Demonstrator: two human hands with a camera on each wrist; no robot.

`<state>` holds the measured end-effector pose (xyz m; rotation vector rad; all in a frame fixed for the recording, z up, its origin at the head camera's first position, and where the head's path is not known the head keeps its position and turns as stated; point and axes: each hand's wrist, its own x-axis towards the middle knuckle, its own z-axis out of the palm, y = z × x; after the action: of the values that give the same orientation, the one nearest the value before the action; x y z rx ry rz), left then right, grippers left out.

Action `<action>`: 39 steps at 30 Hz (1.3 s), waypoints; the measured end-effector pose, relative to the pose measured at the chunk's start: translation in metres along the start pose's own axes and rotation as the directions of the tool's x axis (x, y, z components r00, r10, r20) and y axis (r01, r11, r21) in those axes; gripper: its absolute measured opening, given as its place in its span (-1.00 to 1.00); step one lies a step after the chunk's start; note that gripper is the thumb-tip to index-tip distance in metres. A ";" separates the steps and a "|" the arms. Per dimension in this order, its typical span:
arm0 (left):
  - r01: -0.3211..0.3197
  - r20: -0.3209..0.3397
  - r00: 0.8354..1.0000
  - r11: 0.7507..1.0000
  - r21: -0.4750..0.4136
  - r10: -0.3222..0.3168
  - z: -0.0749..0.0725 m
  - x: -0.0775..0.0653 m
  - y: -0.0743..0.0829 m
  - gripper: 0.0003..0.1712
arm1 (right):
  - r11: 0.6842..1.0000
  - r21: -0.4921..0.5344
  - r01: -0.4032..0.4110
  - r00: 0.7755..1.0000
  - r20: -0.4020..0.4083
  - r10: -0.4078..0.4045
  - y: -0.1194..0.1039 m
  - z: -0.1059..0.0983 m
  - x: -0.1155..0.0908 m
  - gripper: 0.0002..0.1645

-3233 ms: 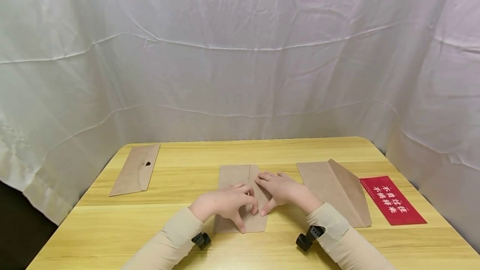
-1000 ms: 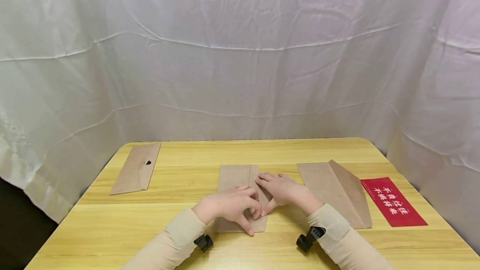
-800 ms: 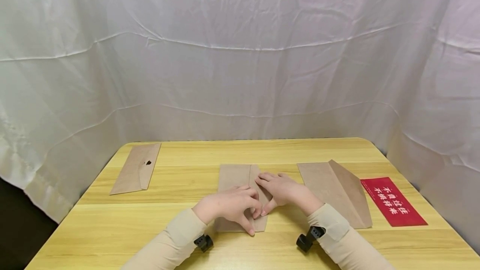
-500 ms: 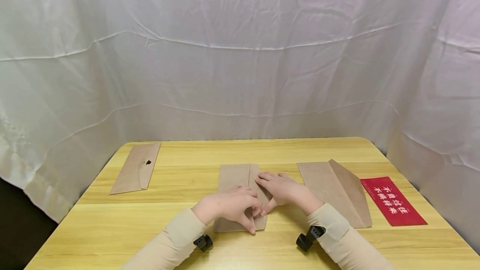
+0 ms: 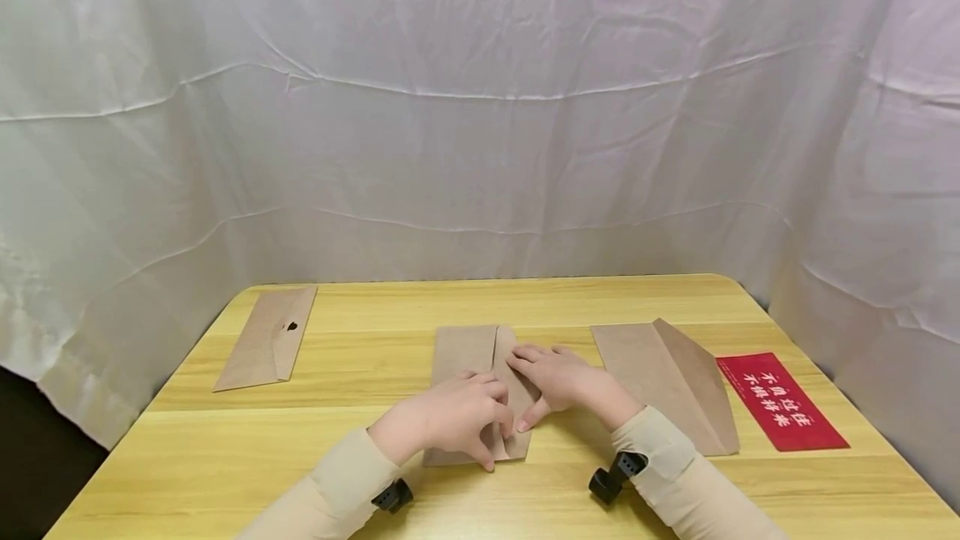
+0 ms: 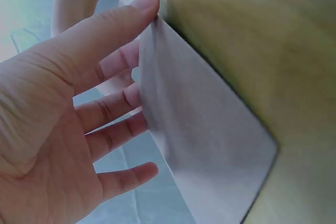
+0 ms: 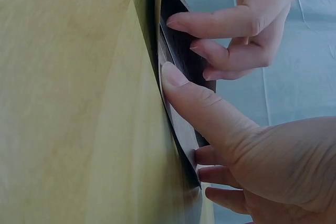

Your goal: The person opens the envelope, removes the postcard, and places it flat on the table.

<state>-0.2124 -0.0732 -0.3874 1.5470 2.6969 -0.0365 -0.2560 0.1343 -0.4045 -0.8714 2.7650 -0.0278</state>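
Observation:
A brown paper envelope [image 5: 461,348] lies mid-table, its flap [image 5: 504,342] spread to the right. At the envelope's near end, my left hand [image 5: 456,415] holds the mouth edge, thumb by the short side and fingers bent at the mouth. Seen from the right wrist, the mouth gapes dark [image 7: 178,17], with the left fingertips right at it. My right hand [image 5: 564,380] presses the flap down with fairly straight fingers, thumb extended toward me. In the left wrist view the envelope [image 6: 210,129] stands at the left thumb and fingertips. Its inside is mostly hidden.
At far left lies another brown envelope [image 5: 258,348] with a small dark mark. A third envelope [image 5: 637,365] sits right of my right hand, flap open [image 5: 697,369]. Beside it is a red card [image 5: 783,407] with white characters. White cloth [image 5: 480,157] hangs behind the wooden table.
My left hand has shifted slightly left, and the middle envelope's mouth gapes wider along the flap crease. The right hand stays on the flap.

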 end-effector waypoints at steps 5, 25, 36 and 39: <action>-0.020 -0.028 0.999 0.999 0.049 0.021 0.001 -0.006 0.003 -0.58 | 1.000 0.009 -0.003 1.000 0.000 0.003 0.000 0.000 -0.001 0.31; -0.021 -0.056 0.998 1.000 -0.015 0.020 0.004 -0.010 -0.003 -0.58 | 0.995 0.077 0.060 0.998 -0.002 -0.060 0.003 0.004 -0.001 0.21; -0.023 -0.043 0.999 1.000 -0.006 0.023 0.006 -0.009 -0.003 -0.58 | 0.994 0.083 0.065 0.997 0.038 -0.068 0.003 0.002 -0.003 0.13; -0.027 -0.040 0.999 1.000 0.000 0.027 0.006 -0.008 -0.003 -0.58 | 0.995 0.072 0.067 0.996 0.046 -0.071 0.002 0.001 -0.003 0.13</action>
<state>-0.2104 -0.0821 -0.3934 1.6007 2.7057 -0.0036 -0.2549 0.1377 -0.4055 -0.9362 2.6710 -0.1144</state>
